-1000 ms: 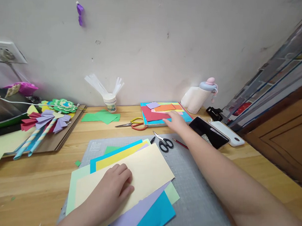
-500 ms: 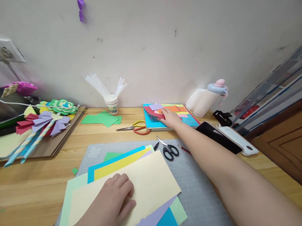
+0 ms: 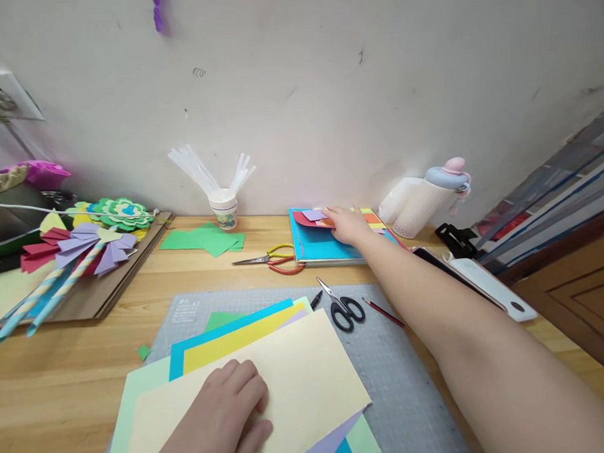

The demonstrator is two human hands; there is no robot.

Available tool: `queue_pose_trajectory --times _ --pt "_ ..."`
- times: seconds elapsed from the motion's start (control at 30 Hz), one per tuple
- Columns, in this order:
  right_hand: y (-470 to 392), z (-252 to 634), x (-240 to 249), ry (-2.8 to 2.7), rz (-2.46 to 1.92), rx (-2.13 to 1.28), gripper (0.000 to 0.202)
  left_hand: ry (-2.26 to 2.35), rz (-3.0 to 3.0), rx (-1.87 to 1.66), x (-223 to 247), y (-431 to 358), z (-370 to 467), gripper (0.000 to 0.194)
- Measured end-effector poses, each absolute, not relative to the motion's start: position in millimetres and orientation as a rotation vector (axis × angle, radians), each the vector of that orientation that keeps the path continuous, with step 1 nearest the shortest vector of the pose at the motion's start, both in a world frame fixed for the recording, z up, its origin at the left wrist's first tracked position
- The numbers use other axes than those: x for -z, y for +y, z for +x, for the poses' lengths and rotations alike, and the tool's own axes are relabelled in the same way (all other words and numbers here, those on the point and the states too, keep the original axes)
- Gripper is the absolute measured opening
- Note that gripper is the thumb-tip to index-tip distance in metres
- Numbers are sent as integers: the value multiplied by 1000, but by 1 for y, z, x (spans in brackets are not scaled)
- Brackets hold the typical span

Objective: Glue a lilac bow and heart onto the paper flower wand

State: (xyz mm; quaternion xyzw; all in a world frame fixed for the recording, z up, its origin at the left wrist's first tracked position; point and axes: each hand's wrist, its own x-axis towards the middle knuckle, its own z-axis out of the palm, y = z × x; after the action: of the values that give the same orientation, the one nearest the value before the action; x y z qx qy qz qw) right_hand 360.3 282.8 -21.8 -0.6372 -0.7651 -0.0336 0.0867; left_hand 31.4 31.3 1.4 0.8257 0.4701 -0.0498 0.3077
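Note:
My left hand (image 3: 234, 407) rests on a cream sheet of paper (image 3: 301, 360), its fingers loosely bent and the thumb apart. Under that sheet fan out yellow (image 3: 227, 343), blue, purple and pale green sheets. My right arm reaches to the back of the table. There my right hand (image 3: 349, 225), fingers spread, lies over small coloured paper pieces on a blue book or folder (image 3: 321, 247). A red piece (image 3: 307, 221) and a purple piece (image 3: 314, 215) show left of its fingers; its fingertips are partly hidden.
On the grey cutting mat (image 3: 400, 378) lie black-handled scissors (image 3: 345, 312) and a pencil (image 3: 383, 311). Red-and-yellow-handled scissors (image 3: 275, 259) lie behind. A paper cup (image 3: 223, 210) holds white strips. Paper flowers (image 3: 91, 244) are at left, a bottle (image 3: 428, 202) at right.
My right hand has moved back over the paper pieces, and the red piece has shifted back with it. My left hand stays on the cream sheet. The view has shifted slightly.

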Motion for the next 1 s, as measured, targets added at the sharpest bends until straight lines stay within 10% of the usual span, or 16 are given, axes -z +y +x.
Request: queue_pose_trajectory --times 0.57,0.8,1.0 --pt "232 334 19 -2140 -1658 209 67 1251 2040 -112 7 29 26 17" --pt "101 276 9 -2376 -644 247 42 889 851 -725 6 44 14 66" --pt "23 243 9 -2567 -310 259 27 715 614 -509 -9 41 9 57"
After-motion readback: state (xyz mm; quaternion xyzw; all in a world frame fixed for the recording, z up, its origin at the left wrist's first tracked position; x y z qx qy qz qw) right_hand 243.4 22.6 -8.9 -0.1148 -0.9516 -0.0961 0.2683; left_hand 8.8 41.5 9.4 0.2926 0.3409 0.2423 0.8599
